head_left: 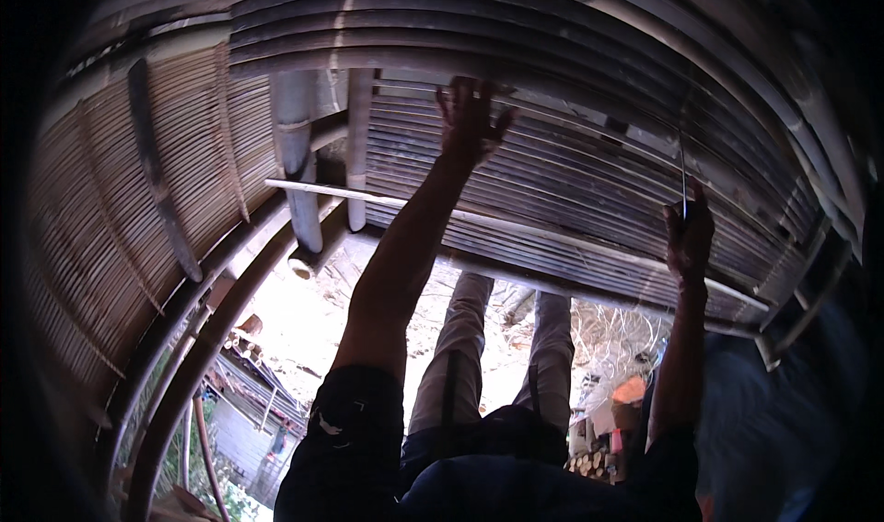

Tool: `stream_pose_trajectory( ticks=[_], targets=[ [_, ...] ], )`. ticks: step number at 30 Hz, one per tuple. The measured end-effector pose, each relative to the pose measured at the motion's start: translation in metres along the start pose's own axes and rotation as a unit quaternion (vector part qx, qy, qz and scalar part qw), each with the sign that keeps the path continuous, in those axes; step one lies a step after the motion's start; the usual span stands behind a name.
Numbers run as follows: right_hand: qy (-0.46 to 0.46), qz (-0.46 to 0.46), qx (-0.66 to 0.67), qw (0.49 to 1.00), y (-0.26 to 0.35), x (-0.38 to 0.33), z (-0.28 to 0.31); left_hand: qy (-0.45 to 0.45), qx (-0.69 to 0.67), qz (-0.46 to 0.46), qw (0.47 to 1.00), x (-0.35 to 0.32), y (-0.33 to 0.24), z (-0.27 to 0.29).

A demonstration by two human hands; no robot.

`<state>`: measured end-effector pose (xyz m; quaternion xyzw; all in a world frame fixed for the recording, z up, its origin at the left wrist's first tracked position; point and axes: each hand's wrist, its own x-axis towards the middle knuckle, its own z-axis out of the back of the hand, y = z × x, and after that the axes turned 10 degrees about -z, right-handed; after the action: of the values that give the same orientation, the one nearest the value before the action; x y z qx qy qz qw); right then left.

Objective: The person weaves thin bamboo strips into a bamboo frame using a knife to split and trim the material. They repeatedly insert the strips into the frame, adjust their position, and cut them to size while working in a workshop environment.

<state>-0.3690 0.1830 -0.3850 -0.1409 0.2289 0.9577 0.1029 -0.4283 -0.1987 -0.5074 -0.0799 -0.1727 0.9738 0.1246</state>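
Note:
My left hand (pixel 474 121) is raised with its fingers spread. Its fingertips come up to the lower edge of an upper panel of dark bamboo slats (pixel 442 39); whether they press on it I cannot tell. Closed around a thin, straight, pale blade-like tool (pixel 683 168), my right hand (pixel 689 237) is held up at the right. The tool points upward, and its handle, if any, is hidden in my fist. Behind both hands is a lower slatted bamboo panel (pixel 552 186). A long pale pole (pixel 368 196) crosses this panel at a slant.
At the left stands a woven slat wall (pixel 92 181) with a dark upright batten (pixel 157 172). Thick bamboo posts (pixel 293 145) and curved rails (pixel 212 329) frame the opening. Below are bright ground, cut logs (pixel 594 467) and my legs (pixel 456 365). A blurred dark blue cloth shape fills the lower right.

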Motion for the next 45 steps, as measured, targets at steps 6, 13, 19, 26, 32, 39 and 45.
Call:
stream_pose_trajectory(
  ticks=[6, 13, 19, 26, 32, 39, 45],
  targets=[
    [0.08, -0.166, 0.031, 0.982, -0.056, -0.167, -0.015, 0.055, 0.086, 0.012, 0.995, -0.014, 0.013, -0.012],
    [0.22, -0.307, 0.015, 0.926, -0.096, -0.477, -0.062, 0.209, 0.152, -0.03, 0.966, -0.004, 0.009, 0.021],
    [0.335, -0.538, 0.071, 0.77, -0.009, -0.676, -0.106, 0.377, -0.064, -0.18, 0.906, -0.055, -0.082, 0.032],
    [0.219, -0.638, 0.122, 0.728, 0.045, -0.692, -0.146, 0.278, -0.118, -0.272, 0.914, -0.158, -0.153, 0.044],
    [0.069, -0.662, 0.22, 0.713, 0.006, -0.636, -0.12, 0.29, -0.021, -0.383, 0.877, -0.244, -0.165, 0.105],
    [-0.294, -0.385, 0.654, 0.58, -0.01, -0.555, 0.035, 0.338, -0.233, -0.402, 0.818, -0.375, -0.181, 0.238],
    [-0.334, -0.339, 0.677, 0.562, 0.002, -0.58, 0.097, 0.51, -0.224, -0.096, 0.825, -0.441, -0.119, 0.251]
  ],
)
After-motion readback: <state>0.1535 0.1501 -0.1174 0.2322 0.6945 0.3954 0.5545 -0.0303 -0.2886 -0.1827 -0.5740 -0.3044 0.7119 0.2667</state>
